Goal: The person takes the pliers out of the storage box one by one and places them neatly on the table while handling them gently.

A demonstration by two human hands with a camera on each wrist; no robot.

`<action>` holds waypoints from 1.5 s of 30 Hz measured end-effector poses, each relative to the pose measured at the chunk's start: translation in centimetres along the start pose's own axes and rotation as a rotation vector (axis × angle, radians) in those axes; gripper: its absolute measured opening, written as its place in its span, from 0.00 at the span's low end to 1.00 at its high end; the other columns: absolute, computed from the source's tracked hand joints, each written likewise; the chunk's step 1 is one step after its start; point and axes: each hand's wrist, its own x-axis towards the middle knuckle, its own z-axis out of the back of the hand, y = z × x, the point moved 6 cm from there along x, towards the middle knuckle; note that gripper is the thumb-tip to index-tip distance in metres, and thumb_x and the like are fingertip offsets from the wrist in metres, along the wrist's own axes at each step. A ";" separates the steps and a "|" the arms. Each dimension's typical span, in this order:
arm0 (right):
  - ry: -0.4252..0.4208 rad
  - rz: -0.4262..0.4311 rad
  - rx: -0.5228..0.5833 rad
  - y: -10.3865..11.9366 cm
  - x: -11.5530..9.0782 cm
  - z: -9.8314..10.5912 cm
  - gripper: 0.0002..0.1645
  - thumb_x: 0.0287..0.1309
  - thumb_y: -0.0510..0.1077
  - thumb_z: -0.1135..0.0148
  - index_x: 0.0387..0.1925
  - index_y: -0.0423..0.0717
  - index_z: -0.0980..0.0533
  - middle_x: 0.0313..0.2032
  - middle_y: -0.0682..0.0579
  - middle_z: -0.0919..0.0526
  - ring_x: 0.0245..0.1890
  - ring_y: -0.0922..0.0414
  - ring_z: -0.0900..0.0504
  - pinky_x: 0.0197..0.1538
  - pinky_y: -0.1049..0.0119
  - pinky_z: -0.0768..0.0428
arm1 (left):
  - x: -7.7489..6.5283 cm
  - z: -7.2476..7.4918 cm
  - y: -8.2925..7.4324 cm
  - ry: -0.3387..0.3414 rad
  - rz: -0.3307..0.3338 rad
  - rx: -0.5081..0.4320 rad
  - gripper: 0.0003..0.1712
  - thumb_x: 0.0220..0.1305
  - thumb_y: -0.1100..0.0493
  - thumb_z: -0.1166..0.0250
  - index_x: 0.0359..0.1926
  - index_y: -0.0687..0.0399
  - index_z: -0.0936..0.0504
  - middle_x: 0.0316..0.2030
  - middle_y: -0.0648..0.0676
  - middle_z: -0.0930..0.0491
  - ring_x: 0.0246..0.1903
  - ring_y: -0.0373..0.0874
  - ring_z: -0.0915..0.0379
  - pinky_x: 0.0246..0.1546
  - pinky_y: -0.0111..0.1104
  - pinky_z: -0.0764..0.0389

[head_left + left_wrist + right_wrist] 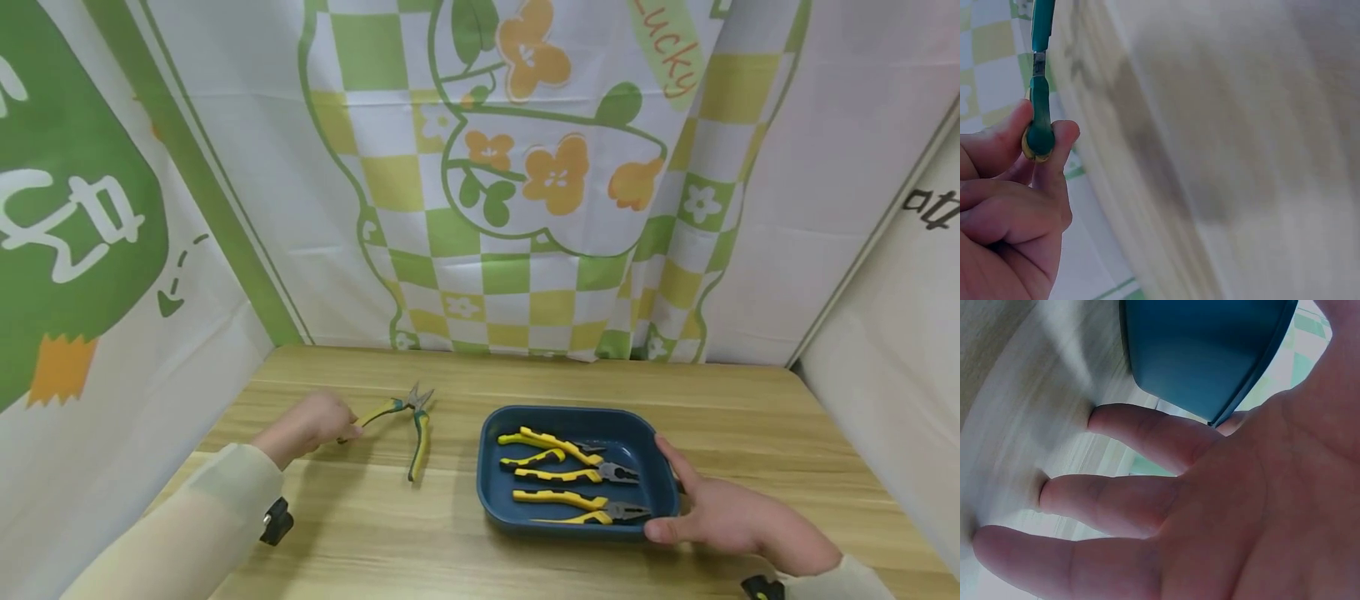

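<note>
My left hand (318,425) pinches one handle end of a pair of pliers (422,433) with yellow-and-green handles. The pliers' jaws are spread apart and point away from me, over the table's left half. In the left wrist view, thumb and fingertip press on either side of the green handle (1040,106). A dark blue tray (482,479) holds several yellow-and-black pliers (558,498). At the tray's right end is my right hand (723,512), thumb at the near corner and index finger along the far one. Its other fingers (1110,500) extend straight to the tabletop.
The light wooden table (465,567) ends at the back against a green-and-yellow checked curtain (510,275) with flowers. Printed white cloth walls (202,333) stand on the left and right sides.
</note>
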 end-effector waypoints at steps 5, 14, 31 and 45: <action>-0.005 -0.006 -0.002 0.0 0.0 0.1 0.73 0.57 0.62 0.30 0.77 0.42 0.73 0.64 0.21 0.37 0.44 0.47 0.18 0.52 0.42 0.25 | -0.7 -0.7 1.5 -0.011 0.046 -0.069 0.17 0.63 0.62 0.30 0.47 0.73 0.16 0.49 0.69 0.20 0.45 0.60 0.24 0.42 0.47 0.20; -0.009 -0.002 0.000 0.0 0.0 0.0 0.73 0.57 0.62 0.30 0.77 0.42 0.74 0.65 0.22 0.38 0.44 0.47 0.18 0.51 0.43 0.25 | -2.2 -2.4 3.0 0.030 0.076 -0.177 0.09 0.64 0.64 0.33 0.41 0.68 0.14 0.33 0.56 0.21 0.11 0.36 0.50 0.11 0.25 0.40; -0.003 -0.020 0.019 0.0 0.0 0.0 0.73 0.57 0.62 0.30 0.77 0.44 0.74 0.65 0.21 0.39 0.47 0.44 0.19 0.53 0.40 0.26 | -3.8 -3.4 1.3 -0.070 -0.074 0.118 0.22 0.48 0.64 0.30 0.10 0.48 0.33 0.11 0.43 0.40 0.14 0.37 0.44 0.18 0.29 0.37; 0.000 -0.009 0.030 0.3 -0.1 0.0 0.73 0.57 0.61 0.29 0.77 0.42 0.74 0.65 0.22 0.39 0.49 0.43 0.20 0.53 0.42 0.26 | -3.3 -4.2 -2.2 -0.034 0.082 0.213 0.65 0.63 0.24 0.47 0.67 0.86 0.46 0.48 0.77 0.23 0.43 0.67 0.22 0.44 0.57 0.23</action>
